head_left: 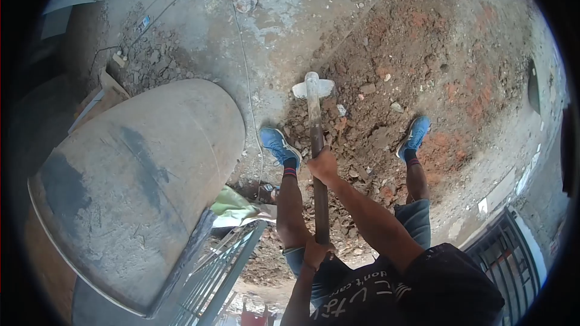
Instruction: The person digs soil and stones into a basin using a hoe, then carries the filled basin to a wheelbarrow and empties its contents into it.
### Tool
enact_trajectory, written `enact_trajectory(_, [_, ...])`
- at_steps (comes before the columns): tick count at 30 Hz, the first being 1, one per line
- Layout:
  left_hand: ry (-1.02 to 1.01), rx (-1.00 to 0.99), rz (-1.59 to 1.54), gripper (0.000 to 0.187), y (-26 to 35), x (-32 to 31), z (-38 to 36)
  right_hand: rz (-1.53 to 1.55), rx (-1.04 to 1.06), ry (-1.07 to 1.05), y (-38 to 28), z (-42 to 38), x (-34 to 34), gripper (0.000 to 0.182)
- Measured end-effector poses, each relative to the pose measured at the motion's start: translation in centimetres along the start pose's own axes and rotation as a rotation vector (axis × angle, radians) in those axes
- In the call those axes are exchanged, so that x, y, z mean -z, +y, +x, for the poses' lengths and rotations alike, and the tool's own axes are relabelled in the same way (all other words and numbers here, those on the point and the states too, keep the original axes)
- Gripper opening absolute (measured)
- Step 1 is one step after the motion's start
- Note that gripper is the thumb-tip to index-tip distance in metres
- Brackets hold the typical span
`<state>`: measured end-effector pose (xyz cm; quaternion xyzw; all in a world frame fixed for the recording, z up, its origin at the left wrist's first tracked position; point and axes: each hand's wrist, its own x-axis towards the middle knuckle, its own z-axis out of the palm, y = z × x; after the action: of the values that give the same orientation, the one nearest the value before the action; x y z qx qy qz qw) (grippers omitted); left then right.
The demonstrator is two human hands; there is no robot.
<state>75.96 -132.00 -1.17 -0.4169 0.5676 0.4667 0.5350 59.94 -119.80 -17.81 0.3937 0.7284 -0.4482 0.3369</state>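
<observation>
My right hand (pixel 324 166) is wrapped round the middle of a long wooden handle, part of a digging hoe (pixel 316 127). Lower down, close to my body, my left hand (pixel 315 252) grips the same handle near its butt end. The hoe's pale, dusty metal head (pixel 313 89) lies at the far end, over the edge between loose brown soil (pixel 368 133) and the grey concrete floor (pixel 284 24). The handle points straight away from me, between my two blue shoes. Broken clods and small stones lie around the head.
A large grey curved panel (pixel 145 175) stands at the left, beside a metal grille (pixel 223 271) and a pale green sheet (pixel 232 205). A thin cable (pixel 244 66) runs along the floor. Rubble (pixel 151 54) lies upper left; a barred frame (pixel 507 259) stands lower right.
</observation>
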Motion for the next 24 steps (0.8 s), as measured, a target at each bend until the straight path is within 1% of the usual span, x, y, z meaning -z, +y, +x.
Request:
enact_trajectory(1, [-0.059,0.032,-0.031,0.033,-1.5,-0.7,-1.7,0.094,-0.067,-0.09,1.6,-1.5,0.6,0.05])
enact_trajectory(2, [-0.044,0.021,0.197,0.038,-3.9,-1.4,-3.3,0.194,-0.132,-0.172,2.8,-3.1,2.0,0.052])
enact_trajectory(3, [-0.028,-0.012,0.425,0.042,-6.4,-2.3,-4.3,0.15,-0.127,-0.169,4.4,-4.8,3.3,0.052])
enact_trajectory(4, [0.1,-0.058,0.561,0.04,-9.5,-3.8,-6.5,0.107,-0.121,-0.168,6.4,-7.2,4.6,0.053])
enact_trajectory(5, [0.229,-0.104,0.696,0.038,-11.2,-5.2,-8.9,0.125,-0.073,-0.146,8.1,-9.9,6.3,0.05])
enact_trajectory(7, [0.057,0.1,0.615,0.048,-7.9,-7.1,-13.9,0.258,-0.312,-0.213,8.6,-14.2,10.2,0.047])
enact_trajectory(9, [-0.007,0.04,0.615,0.05,-5.2,-8.5,-15.2,0.413,-0.371,-0.138,11.9,-15.0,11.7,0.039])
enact_trajectory(10, [-0.058,0.002,0.608,0.051,-4.5,-9.3,-15.0,0.411,-0.369,-0.124,13.3,-13.7,13.1,0.039])
enact_trajectory(12, [-0.09,-0.028,0.645,0.051,0.2,-12.2,-11.0,0.765,-0.268,-0.084,14.9,-9.6,16.4,0.033])
enact_trajectory(13, [-0.105,-0.045,0.679,0.051,2.4,-13.6,-8.9,0.848,-0.281,0.046,13.6,-7.0,18.9,0.032])
enact_trajectory(14, [-0.071,-0.225,0.771,0.051,1.8,-14.6,-4.5,0.865,-0.184,0.105,13.0,-3.5,21.3,0.034])
enact_trajectory(15, [-0.093,-0.428,0.771,0.055,4.2,-16.1,-0.7,0.806,-0.111,0.172,13.4,1.3,23.2,0.035])
enact_trajectory(16, [-0.087,-0.476,0.766,0.054,7.7,-18.1,2.8,0.785,-0.072,0.25,11.6,5.2,26.0,0.026])
enact_trajectory(17, [-0.038,-0.62,0.738,0.049,11.4,-19.8,5.9,0.742,-0.101,0.228,9.7,9.0,28.9,0.022])
enact_trajectory(18, [-0.034,-0.607,0.774,0.046,13.4,-20.8,10.3,0.734,-0.06,0.311,7.5,11.9,30.8,0.017])
enact_trajectory(19, [-0.002,-0.765,0.774,0.038,15.1,-21.5,14.0,0.72,-0.08,0.313,7.6,16.5,31.6,0.017])
enact_trajectory(20, [-0.006,-0.76,0.772,0.038,16.0,-21.7,14.9,0.716,-0.086,0.313,7.8,18.6,31.1,0.017])
enact_trajectory(22, [-0.168,-0.5,0.598,0.039,17.1,-21.3,15.8,0.527,-0.09,0.282,7.5,21.0,29.5,0.023])
enact_trajectory(23, [-0.111,-0.407,0.572,0.033,15.0,-20.2,14.7,0.49,-0.18,0.241,7.9,19.9,26.9,0.027])
enact_trajectory(24, [-0.131,-0.331,0.418,0.031,11.0,-18.2,13.8,0.452,-0.274,0.2,8.5,17.4,23.4,0.031])
